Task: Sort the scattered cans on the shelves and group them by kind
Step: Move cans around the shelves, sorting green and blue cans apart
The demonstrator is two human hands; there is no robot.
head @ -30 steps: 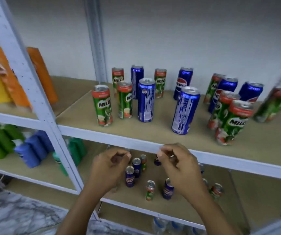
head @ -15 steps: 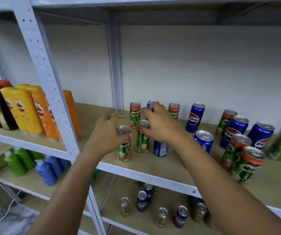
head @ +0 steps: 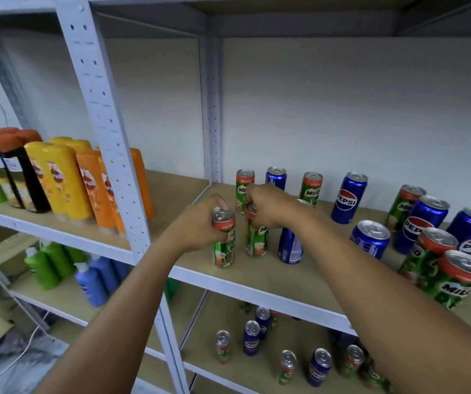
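A: Item one, largest?
B: Metal shelf unit (head: 257,282), two tiers stocked with cans; shampoo bottles (head: 58,177) were shelved far left.
A: Cans on the upper tier?
B: Blue Pepsi cans (head: 348,197) and green Milo cans (head: 311,189) were found mixed, upright, centre to right.
A: Hands?
B: Left hand (head: 200,226) was wrapped around the near Milo can (head: 223,243). Right hand (head: 268,206) was clamped on the second Milo can (head: 255,237), just beside it.

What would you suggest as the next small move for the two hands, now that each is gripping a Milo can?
Probably slide both cans back toward the rear Milo can: the left hand and right hand each grip a green Milo can, and a blue Pepsi can stands beside them.
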